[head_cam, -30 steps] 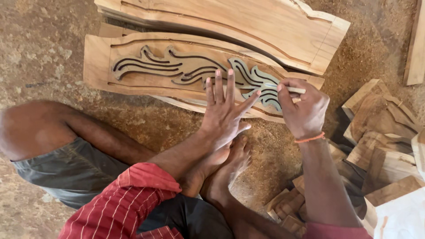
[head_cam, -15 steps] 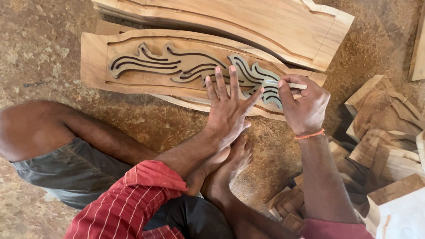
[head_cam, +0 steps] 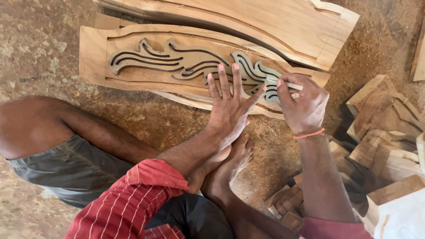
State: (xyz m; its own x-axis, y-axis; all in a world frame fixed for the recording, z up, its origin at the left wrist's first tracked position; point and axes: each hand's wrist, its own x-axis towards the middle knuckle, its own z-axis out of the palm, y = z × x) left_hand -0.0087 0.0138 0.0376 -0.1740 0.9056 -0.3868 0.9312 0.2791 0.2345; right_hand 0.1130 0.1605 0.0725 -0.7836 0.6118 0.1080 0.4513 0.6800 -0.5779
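A curved wooden panel (head_cam: pixel 95 53) lies on the sawdust floor in front of me. A flat cut-out stencil (head_cam: pixel 177 62) with wavy scroll shapes rests in its recessed middle. My left hand (head_cam: pixel 228 106) lies flat with fingers spread, pressing on the stencil's right part. My right hand (head_cam: pixel 303 104) holds a pale pencil (head_cam: pixel 290 85) with its tip at the stencil's right end, just beside my left index finger. An orange band circles my right wrist.
A second, larger curved wooden panel (head_cam: pixel 274 26) lies just behind the first. Several cut wood blocks (head_cam: pixel 380 132) are piled at the right. My bare foot (head_cam: pixel 230 163) and bent leg (head_cam: pixel 57 128) rest on the sawdust below the panel.
Both hands stay on the stencil's right end. My right hand with the pencil has shifted very slightly; the view has drifted a little.
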